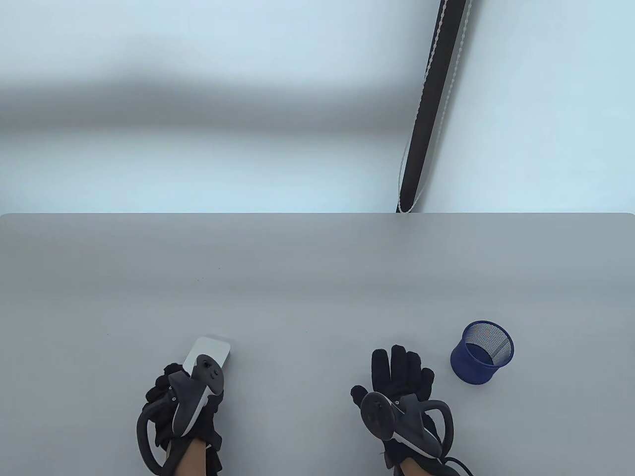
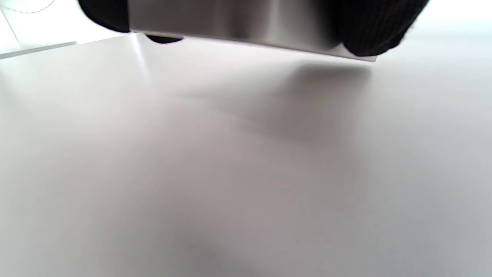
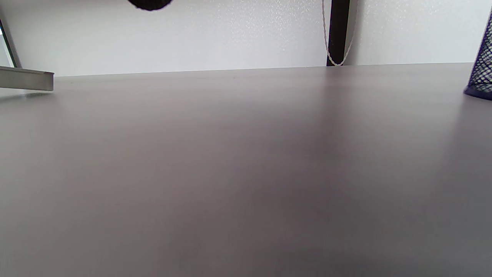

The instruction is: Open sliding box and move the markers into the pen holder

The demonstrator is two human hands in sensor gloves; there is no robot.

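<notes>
A flat white sliding box (image 1: 211, 351) lies under my left hand (image 1: 171, 384) near the table's front left. In the left wrist view the box (image 2: 238, 27) is lifted a little off the table, with dark gloved fingers (image 2: 369, 30) curled round both its ends. My right hand (image 1: 402, 369) lies flat on the table with straight fingers, holding nothing. A blue mesh pen holder (image 1: 482, 353) stands just right of that hand; its edge shows in the right wrist view (image 3: 482, 65). No markers are visible.
The grey table (image 1: 317, 277) stretches back to a straight far edge. Behind it is a pale wall with a dark vertical post and a white beaded cord (image 1: 426, 104). The box end (image 3: 27, 80) shows at the far left of the right wrist view.
</notes>
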